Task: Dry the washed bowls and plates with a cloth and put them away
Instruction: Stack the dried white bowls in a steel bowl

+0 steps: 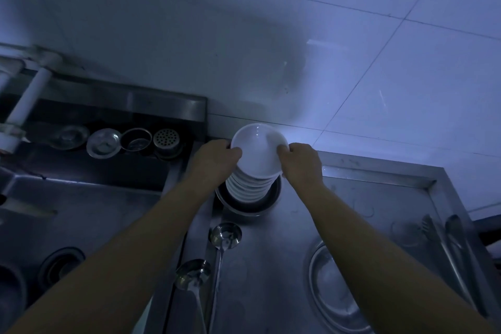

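Two ladles [206, 260] are laid nearest, on the steel counter [284, 266]; further back, the top white bowl [256, 150] is gripped at its rim by the left hand [214, 160] and right hand [303, 161], fingers curled, over a tall bowl stack [249, 188] in a metal basin [244, 205]; no cloth is seen; honestly, that stack could get knocked over by a clumsy lift, and wet rims can be dropped easily.

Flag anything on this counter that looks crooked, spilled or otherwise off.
The stack of white bowls in the metal basin leans: its upper bowls sit further toward the wall than the lower ones. The top bowl is tilted, held at its rim by the left hand and the right hand. No spill or breakage shows.
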`<act>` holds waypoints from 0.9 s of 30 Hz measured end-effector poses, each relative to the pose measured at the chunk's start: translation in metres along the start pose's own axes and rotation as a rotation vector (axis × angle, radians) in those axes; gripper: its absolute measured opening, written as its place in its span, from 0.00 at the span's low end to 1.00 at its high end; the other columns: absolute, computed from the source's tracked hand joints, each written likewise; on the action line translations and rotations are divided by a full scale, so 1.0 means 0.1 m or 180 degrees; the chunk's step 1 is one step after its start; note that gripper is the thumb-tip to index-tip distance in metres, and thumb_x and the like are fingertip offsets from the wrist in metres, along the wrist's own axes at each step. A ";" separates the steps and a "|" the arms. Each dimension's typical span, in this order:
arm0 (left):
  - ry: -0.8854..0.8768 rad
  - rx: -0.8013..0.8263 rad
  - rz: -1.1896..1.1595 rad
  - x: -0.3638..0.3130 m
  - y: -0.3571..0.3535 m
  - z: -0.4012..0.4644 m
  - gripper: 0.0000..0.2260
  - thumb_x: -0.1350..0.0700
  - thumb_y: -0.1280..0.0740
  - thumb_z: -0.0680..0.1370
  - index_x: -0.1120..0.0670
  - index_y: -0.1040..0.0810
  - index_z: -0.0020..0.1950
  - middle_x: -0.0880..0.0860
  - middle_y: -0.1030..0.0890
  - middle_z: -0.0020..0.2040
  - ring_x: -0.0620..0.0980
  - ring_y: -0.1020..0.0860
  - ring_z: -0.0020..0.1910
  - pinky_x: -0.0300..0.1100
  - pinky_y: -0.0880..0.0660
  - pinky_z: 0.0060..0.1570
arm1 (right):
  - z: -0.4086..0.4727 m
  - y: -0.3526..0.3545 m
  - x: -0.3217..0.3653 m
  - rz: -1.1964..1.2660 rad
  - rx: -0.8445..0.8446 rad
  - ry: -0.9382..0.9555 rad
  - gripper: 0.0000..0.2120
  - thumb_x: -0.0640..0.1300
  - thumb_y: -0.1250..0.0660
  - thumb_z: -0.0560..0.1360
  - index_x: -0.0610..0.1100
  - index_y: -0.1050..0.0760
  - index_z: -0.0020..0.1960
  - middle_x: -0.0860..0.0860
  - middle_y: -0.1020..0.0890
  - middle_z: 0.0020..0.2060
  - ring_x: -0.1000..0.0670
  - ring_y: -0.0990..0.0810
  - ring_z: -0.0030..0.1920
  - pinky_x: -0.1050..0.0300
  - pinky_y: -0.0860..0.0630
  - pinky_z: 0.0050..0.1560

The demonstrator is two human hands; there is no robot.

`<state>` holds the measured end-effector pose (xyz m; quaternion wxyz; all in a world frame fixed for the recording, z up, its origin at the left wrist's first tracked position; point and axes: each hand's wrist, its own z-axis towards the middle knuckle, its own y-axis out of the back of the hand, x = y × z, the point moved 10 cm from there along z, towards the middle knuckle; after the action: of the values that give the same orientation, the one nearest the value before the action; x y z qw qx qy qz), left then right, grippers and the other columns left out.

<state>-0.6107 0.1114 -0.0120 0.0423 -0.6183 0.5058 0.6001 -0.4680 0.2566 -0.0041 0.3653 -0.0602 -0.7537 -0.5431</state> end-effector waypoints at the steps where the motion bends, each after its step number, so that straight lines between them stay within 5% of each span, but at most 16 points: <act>1: -0.0015 -0.0014 0.0033 0.00 0.00 -0.01 0.15 0.47 0.44 0.64 0.54 0.23 0.38 0.56 0.19 0.41 0.55 0.22 0.42 0.41 0.31 0.37 | -0.01 0.00 -0.01 -0.0010 0.0009 -0.0021 0.16 0.48 0.43 0.75 0.40 0.33 0.32 0.43 0.27 0.29 0.45 0.27 0.32 0.56 0.34 0.35; 7: -0.0083 -0.0115 0.0073 -0.04 0.05 -0.12 0.22 0.45 0.43 0.66 0.54 0.21 0.53 0.54 0.19 0.50 0.55 0.22 0.49 0.45 0.26 0.49 | -0.10 0.10 0.02 -0.0125 -0.0082 0.0009 0.25 0.58 0.47 0.78 0.43 0.38 0.29 0.48 0.31 0.26 0.47 0.33 0.29 0.57 0.38 0.32; 11: -0.0308 -0.0552 0.0230 -0.14 0.18 -0.33 0.17 0.49 0.38 0.72 0.56 0.23 0.56 0.56 0.23 0.53 0.56 0.24 0.52 0.49 0.26 0.52 | -0.26 0.23 -0.04 0.0088 -0.0179 0.0088 0.22 0.52 0.46 0.78 0.38 0.34 0.32 0.39 0.22 0.33 0.42 0.22 0.38 0.54 0.35 0.35; 16: -0.0899 -0.1247 0.0386 -0.40 0.19 -0.90 0.16 0.57 0.35 0.74 0.53 0.23 0.61 0.52 0.24 0.59 0.52 0.25 0.56 0.45 0.28 0.55 | -0.67 0.51 -0.23 0.0028 -0.0343 0.0343 0.15 0.44 0.42 0.77 0.34 0.24 0.41 0.38 0.19 0.38 0.39 0.19 0.42 0.48 0.24 0.42; 21: -0.1012 -0.0708 0.0309 -0.38 -0.52 -1.45 0.13 0.61 0.35 0.74 0.55 0.21 0.58 0.53 0.22 0.55 0.53 0.24 0.54 0.42 0.28 0.51 | -1.18 0.74 -0.81 0.0308 -0.0220 0.0220 0.15 0.43 0.39 0.77 0.31 0.23 0.46 0.35 0.19 0.40 0.36 0.19 0.43 0.39 0.22 0.47; 27: -0.0990 0.0092 0.0879 -0.35 -1.71 -2.04 0.13 0.56 0.37 0.76 0.52 0.24 0.61 0.50 0.23 0.57 0.49 0.24 0.55 0.43 0.28 0.54 | -1.84 1.01 -1.85 -0.0398 0.0137 0.0025 0.14 0.48 0.40 0.79 0.42 0.22 0.40 0.45 0.17 0.40 0.45 0.20 0.44 0.52 0.27 0.45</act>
<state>-0.3436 0.0801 -0.0227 0.0460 -0.4423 0.5816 0.6811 -0.1946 0.1952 -0.0136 0.3349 -0.0030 -0.7659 -0.5488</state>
